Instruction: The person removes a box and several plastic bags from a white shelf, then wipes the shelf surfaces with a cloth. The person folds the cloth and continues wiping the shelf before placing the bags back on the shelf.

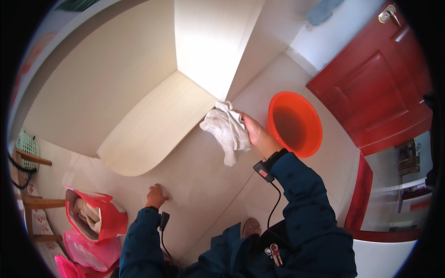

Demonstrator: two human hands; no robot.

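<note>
My right hand [253, 130] grips a damp-looking, light grey cloth [226, 130], which hangs down from the fingers beside the corner where a pale wood-grain shelf [156, 128] meets an upright panel [212, 45]. To the right of that hand, an orange-red plastic basin [314, 121] with dark, murky water stands on the tiled floor. Lower left, my left hand [157, 196] is over the floor near the rounded end of the shelf, holding nothing, with its fingers partly curled. Both wrists carry dark bands with small cabled devices.
A red bag [116, 217] with cloth inside and a pink bag [92, 250] stand at the lower left, beside a wooden frame [45, 203] and a pale green plastic basket [28, 146]. A red panelled door [372, 87] stands open at the right. A shoe [251, 227] shows below.
</note>
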